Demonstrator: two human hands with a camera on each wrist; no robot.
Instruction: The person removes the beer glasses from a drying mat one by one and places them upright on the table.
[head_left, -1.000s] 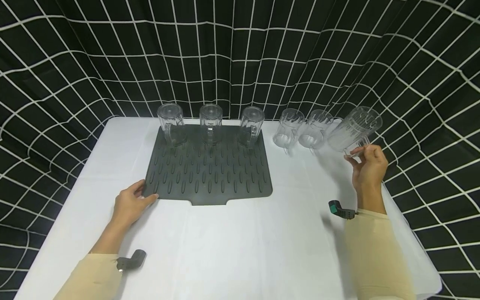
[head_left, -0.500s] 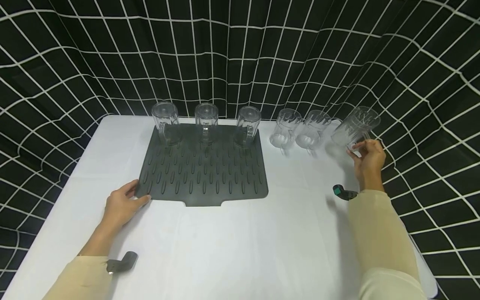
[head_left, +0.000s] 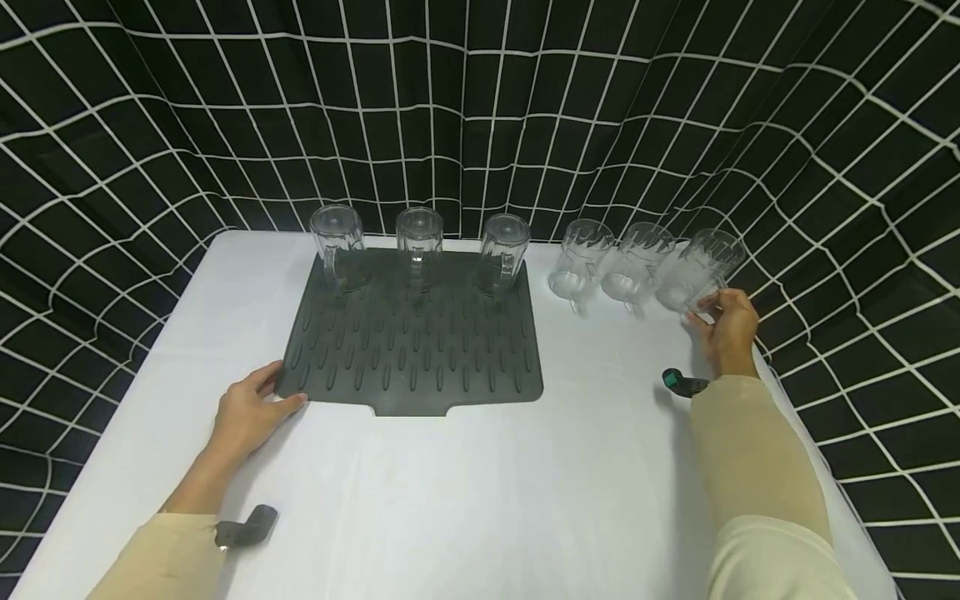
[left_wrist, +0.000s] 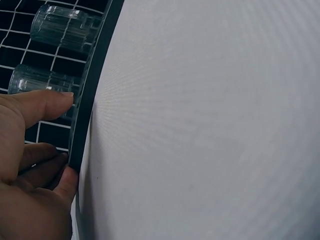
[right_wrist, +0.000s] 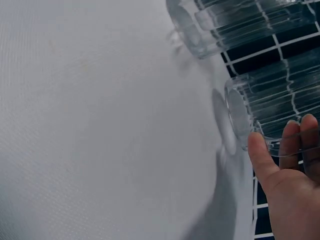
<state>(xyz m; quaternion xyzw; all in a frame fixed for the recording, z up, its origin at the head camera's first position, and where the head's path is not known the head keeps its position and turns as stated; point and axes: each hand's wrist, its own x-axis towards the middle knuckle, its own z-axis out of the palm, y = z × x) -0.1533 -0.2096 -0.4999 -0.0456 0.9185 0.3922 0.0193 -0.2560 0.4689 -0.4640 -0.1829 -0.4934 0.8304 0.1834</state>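
My right hand point(head_left: 731, 327) pinches the handle of a clear glass mug point(head_left: 703, 265) at the right end of the row. In the right wrist view, the mug's base point(right_wrist: 239, 112) is close above its shadow on the cloth; whether it touches is unclear. Two more glass mugs point(head_left: 582, 262) point(head_left: 637, 265) stand mouth up beside it. My left hand point(head_left: 246, 414) rests at the near left corner of a dark grey ridged drying mat point(head_left: 412, 358), thumb by the front edge, fingers by the left edge. Three upside-down mugs point(head_left: 339, 242) point(head_left: 420, 242) point(head_left: 504, 247) stand along the mat's far side.
White cloth point(head_left: 480, 500) covers the table. A black curtain with a white grid point(head_left: 420, 108) rises behind and at both sides, close behind the mugs. Small dark wrist cameras point(head_left: 251, 527) point(head_left: 681, 384) sit on both sleeves.
The right hand has lowered the tilted mug to the table's level, next to the other two at the right. My left hand has stayed at the mat's corner; the head view has shifted slightly.
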